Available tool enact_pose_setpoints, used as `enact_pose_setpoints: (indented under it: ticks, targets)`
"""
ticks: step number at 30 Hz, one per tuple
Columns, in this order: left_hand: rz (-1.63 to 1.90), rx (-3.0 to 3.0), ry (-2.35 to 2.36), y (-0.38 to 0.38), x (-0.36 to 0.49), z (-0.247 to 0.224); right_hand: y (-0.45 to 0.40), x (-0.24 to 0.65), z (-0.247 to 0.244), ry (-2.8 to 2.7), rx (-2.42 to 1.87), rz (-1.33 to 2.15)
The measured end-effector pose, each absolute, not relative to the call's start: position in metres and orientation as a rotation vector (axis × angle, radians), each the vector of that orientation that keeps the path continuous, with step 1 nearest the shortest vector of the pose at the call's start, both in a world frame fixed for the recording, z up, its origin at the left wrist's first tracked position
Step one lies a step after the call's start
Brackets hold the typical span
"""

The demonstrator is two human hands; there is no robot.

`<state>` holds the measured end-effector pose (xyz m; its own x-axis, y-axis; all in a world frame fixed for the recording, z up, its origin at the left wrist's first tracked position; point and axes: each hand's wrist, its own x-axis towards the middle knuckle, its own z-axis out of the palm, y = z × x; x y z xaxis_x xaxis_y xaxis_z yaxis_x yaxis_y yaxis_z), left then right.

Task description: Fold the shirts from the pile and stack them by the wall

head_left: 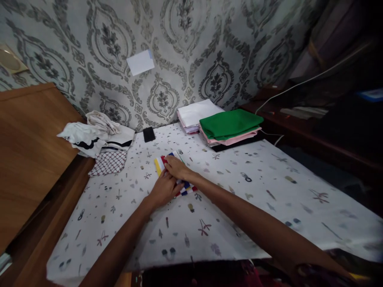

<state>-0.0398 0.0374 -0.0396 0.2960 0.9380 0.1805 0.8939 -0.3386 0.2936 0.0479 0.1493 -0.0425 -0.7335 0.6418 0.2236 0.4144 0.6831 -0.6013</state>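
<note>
A folded cloth with red, white, blue and yellow stripes [159, 166] lies on the white printed cover of the table. My left hand [165, 189] rests flat on its near left part, thumb stretched out to the right. My right hand [177, 167] lies palm down on the far part, with its fingers pointing left and reaching over my left fingertips. Both hands touch the cloth from above, and neither is wrapped around it. They hide the middle of the cloth and some of the left fingers.
At the back right are stacked folded cloths, a green one [230, 123] and a white one [199, 112]. A black phone-like object [149, 134] lies near the wall. Crumpled white garments [86, 135] and a checked cloth [108, 162] sit at left beside a wooden panel [32, 151].
</note>
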Motion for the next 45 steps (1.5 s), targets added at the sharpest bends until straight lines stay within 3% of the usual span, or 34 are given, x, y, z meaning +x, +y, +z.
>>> enact_pose_setpoints:
  ticks: [3, 8, 27, 34, 40, 45]
  targets:
    - [0.723, 2.244, 1.565, 0.041, -0.064, -0.027, 0.156, 0.045, -0.051, -2.465, -0.881, 0.716]
    - [1.098, 1.744, 2.027, 0.078, -0.123, -0.018, 0.146, 0.054, -0.056, -2.458, -0.871, 0.654]
    - [0.74, 1.981, 1.962, 0.145, -0.137, -0.04, 0.138, 0.057, -0.054, -2.55, -0.894, 0.552]
    - [0.764, 1.966, 1.978, 0.142, -0.135, -0.042, 0.139, 0.055, -0.059, -2.55, -0.886, 0.555]
    - [0.666, 1.985, 2.289, 0.138, -0.13, -0.043, 0.139, 0.054, -0.063, -2.567, -0.852, 0.56]
    - [0.747, 2.126, 2.385, 0.095, -0.109, -0.032, 0.14, 0.054, -0.061, -2.583, -0.87, 0.56]
